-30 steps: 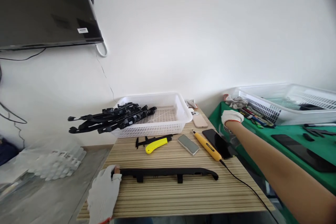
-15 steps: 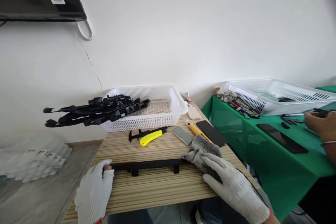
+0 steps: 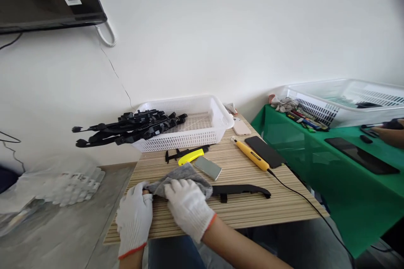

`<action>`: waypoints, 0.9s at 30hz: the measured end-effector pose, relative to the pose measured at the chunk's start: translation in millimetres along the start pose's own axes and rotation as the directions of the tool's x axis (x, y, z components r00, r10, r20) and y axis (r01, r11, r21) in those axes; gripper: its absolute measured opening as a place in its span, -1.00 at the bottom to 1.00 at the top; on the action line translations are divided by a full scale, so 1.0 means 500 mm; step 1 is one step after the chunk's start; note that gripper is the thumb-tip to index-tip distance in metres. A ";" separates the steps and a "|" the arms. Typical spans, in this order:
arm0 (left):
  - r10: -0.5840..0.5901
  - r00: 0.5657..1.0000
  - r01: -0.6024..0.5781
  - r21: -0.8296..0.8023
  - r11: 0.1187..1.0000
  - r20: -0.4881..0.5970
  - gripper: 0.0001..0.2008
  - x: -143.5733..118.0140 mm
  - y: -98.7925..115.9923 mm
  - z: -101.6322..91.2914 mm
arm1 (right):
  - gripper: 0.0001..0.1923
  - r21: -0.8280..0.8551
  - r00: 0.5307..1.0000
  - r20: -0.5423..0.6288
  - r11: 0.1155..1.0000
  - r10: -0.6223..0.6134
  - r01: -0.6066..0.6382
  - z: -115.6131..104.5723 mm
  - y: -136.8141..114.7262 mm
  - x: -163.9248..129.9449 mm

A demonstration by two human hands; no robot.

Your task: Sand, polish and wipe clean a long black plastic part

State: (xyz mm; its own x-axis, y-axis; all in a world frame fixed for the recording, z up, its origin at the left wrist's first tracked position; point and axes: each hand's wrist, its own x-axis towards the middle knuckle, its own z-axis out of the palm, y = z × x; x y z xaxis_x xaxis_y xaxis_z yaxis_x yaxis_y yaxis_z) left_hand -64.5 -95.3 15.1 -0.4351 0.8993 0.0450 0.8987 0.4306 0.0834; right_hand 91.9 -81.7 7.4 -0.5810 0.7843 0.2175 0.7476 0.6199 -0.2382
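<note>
Right hand (image 3: 188, 207), white knit glove, lies palm-down on a grey cloth (image 3: 179, 178), fingers curled over it, pressing it onto the long black plastic trim part (image 3: 241, 190) at the near edge of the striped wooden table (image 3: 252, 214). Cloth hides the part's left and middle stretch — only the right end with one tab shows. Left hand (image 3: 135, 218), also gloved, sits at the part's left end touching the cloth edge; whether it actually grasps the part I can't tell, the cloth and glove cover it.

Behind: grey sharpening block (image 3: 208, 167), yellow utility knife (image 3: 191, 156) with a black piece beside it, yellow corded tool (image 3: 251, 156), dark phone (image 3: 265, 151). White basket (image 3: 205, 130) holds a pile of black trim parts (image 3: 129, 129) overhanging its left rim. Another person's hand (image 3: 391, 132) is cut off at the right edge over the green table (image 3: 315, 155).
</note>
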 end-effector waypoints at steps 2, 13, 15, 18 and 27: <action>-0.015 1.000 0.015 0.020 1.000 0.008 -0.58 0.001 0.000 0.000 | -0.60 0.014 0.999 0.035 0.999 -0.034 0.034 0.012 -0.032 0.036; -0.025 0.999 0.023 -0.074 0.997 -0.028 -0.61 -0.020 0.005 -0.002 | -0.73 0.173 0.975 -0.192 0.982 0.108 -0.074 -0.023 0.116 -0.102; -0.031 0.999 0.029 -0.085 0.996 -0.025 -0.61 -0.020 0.005 -0.003 | -0.73 0.161 0.967 -0.207 0.980 0.147 -0.114 -0.044 0.165 -0.148; -0.037 0.999 0.035 -0.083 0.996 -0.022 -0.59 -0.017 0.005 -0.006 | -0.74 0.124 0.961 -0.223 0.983 0.161 -0.136 -0.071 0.232 -0.213; -0.041 0.998 0.036 -0.095 0.995 -0.046 -0.61 -0.015 0.005 -0.001 | -0.72 0.064 0.969 -0.214 0.991 0.127 -0.116 -0.096 0.278 -0.253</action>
State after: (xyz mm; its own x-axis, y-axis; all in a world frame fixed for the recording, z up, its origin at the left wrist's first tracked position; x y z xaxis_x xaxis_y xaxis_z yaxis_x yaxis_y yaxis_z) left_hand -59.1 -100.7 15.7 -0.4733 0.8765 0.0877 0.8731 0.4535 0.1790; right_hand 285.1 -96.0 -7.7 -0.3989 0.8332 0.3830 0.7878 0.5251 -0.3219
